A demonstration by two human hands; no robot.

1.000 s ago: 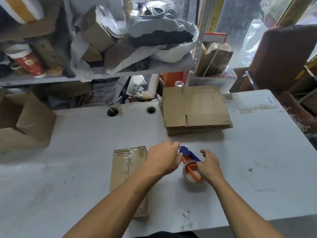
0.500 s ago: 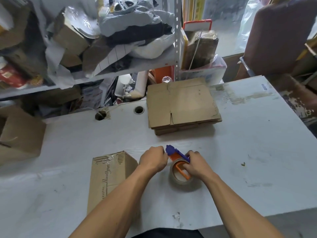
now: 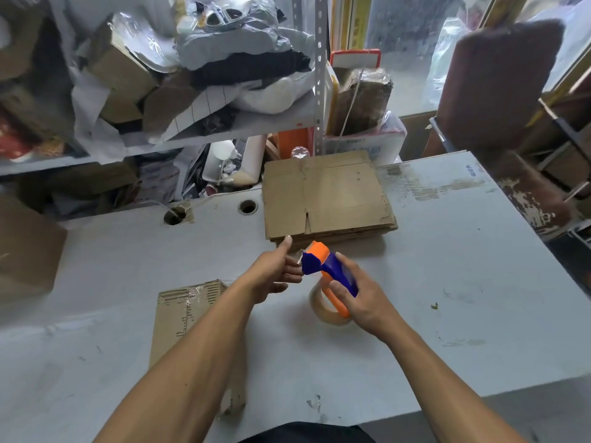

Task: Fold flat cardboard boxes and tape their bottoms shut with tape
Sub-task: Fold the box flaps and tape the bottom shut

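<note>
My right hand (image 3: 361, 298) grips an orange and blue tape dispenser (image 3: 326, 266) with a clear tape roll (image 3: 323, 310), lifted off the grey table (image 3: 447, 266). My left hand (image 3: 275, 271) is at the dispenser's blue front end, thumb raised and fingers loosely spread toward the tape end; whether it pinches the tape is unclear. A folded box with a taped bottom (image 3: 182, 318) lies on the table under my left forearm. A stack of flat cardboard boxes (image 3: 326, 195) sits at the far middle of the table.
Cluttered shelves (image 3: 192, 91) stand behind the table's far edge. Two round cable holes (image 3: 248, 206) are near that edge. A large open cardboard box (image 3: 25, 247) stands at the left. A brown chair (image 3: 499, 81) is at the right.
My right hand has raised the dispenser off the table and tilted its front end up. My left hand has opened from a curled grip, thumb now pointing up.
</note>
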